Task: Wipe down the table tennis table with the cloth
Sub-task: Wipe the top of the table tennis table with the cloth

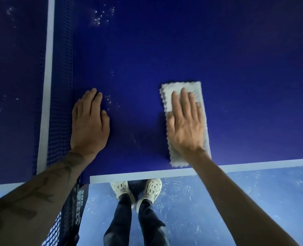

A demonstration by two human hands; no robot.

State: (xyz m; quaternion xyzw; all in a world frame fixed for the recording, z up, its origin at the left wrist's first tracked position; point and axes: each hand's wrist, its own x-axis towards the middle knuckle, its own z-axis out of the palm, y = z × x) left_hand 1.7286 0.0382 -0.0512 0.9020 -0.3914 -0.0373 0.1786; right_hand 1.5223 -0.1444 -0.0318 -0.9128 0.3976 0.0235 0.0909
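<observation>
From the head camera, the blue table (164,50) filled most of the picture. The right hand (184,128) lay flat on top of a pale grey cloth (179,158). Its fingers were straight and a little spread, and the palm pressed down on the cloth. It did not curl round the cloth.

The cloth was a long folded strip. It lay flat on the table, near the close edge. Its near end touched the white line (253,166) along that edge.

The left hand (89,125) was flat too, with straight fingers kept close together. It rested on the bare table and held nothing. It sat just beside the dark net (58,86), well apart from the cloth.

Small white specks (101,16) dotted the table far from the hands, and a few sat by the left fingertips. Below the table edge were two pale shoes (152,189) and dark trousers (122,219) on a light blue floor (218,201).
</observation>
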